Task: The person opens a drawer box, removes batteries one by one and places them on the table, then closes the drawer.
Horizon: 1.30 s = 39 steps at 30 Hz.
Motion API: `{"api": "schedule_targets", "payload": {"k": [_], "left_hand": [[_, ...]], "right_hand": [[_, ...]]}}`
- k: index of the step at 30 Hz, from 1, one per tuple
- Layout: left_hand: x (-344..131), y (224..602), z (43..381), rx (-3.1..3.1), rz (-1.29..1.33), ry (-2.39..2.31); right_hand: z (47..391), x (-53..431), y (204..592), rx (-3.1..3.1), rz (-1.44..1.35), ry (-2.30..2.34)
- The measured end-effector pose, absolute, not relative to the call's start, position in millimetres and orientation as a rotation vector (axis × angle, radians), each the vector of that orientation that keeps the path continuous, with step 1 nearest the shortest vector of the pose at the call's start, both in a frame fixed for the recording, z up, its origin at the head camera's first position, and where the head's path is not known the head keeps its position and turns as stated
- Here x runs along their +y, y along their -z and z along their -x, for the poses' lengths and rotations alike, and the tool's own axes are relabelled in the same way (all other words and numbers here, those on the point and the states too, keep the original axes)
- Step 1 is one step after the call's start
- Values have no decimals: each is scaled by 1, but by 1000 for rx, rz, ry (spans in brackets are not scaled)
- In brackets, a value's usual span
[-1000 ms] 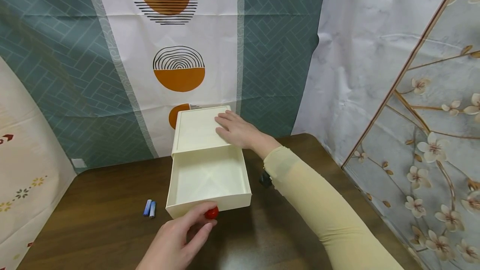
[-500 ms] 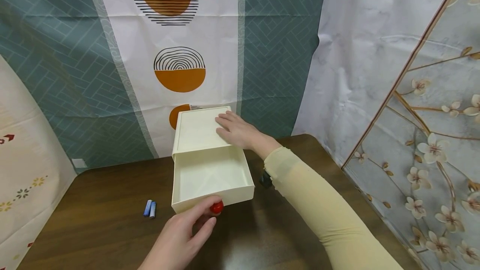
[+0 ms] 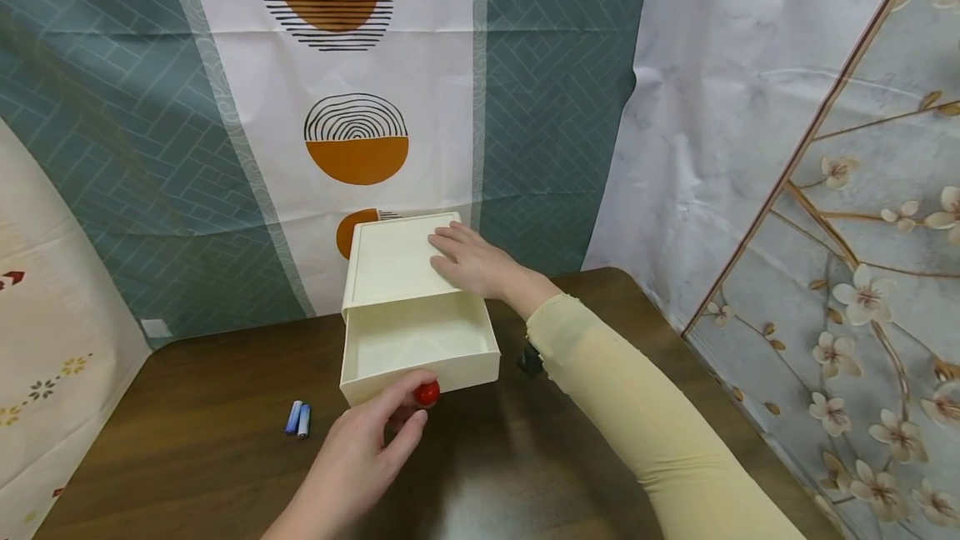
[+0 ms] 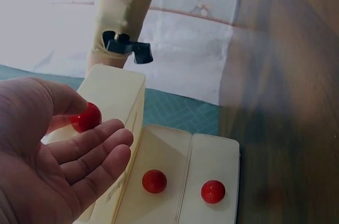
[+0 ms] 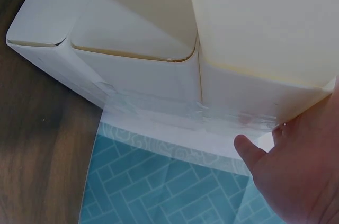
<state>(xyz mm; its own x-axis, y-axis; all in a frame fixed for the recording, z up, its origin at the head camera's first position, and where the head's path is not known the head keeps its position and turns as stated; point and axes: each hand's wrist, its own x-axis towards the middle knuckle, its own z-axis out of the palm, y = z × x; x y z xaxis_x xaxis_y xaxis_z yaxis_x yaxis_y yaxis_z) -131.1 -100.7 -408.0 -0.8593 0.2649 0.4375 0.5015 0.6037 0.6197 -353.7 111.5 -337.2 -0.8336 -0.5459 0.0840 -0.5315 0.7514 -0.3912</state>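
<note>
A cream drawer unit stands on the table against the curtain. Its top drawer is pulled part way out, and no object shows inside. My left hand is at the red round knob on the drawer front, thumb and index finger about it. The other fingers stretch out loosely in the left wrist view. Two lower drawers, seen there, carry red knobs of their own. My right hand rests on top of the unit with straight fingers. In the right wrist view its thumb shows beside the unit.
Two small blue-and-white cylinders, like batteries, lie on the brown wooden table left of the drawer. A small black object shows beside the right sleeve. Patterned curtains hang behind the table.
The top drawer has slid further into the unit, the left hand going with its knob away from me. The right hand has stayed on the unit's top.
</note>
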Motion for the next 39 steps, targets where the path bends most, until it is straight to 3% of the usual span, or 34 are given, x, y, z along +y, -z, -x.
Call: {"api": "schedule_targets", "payload": {"k": [39], "left_hand": [[-104, 407, 205, -2609, 488, 1137]], "right_hand": [[354, 111, 339, 2904, 898, 658]]}}
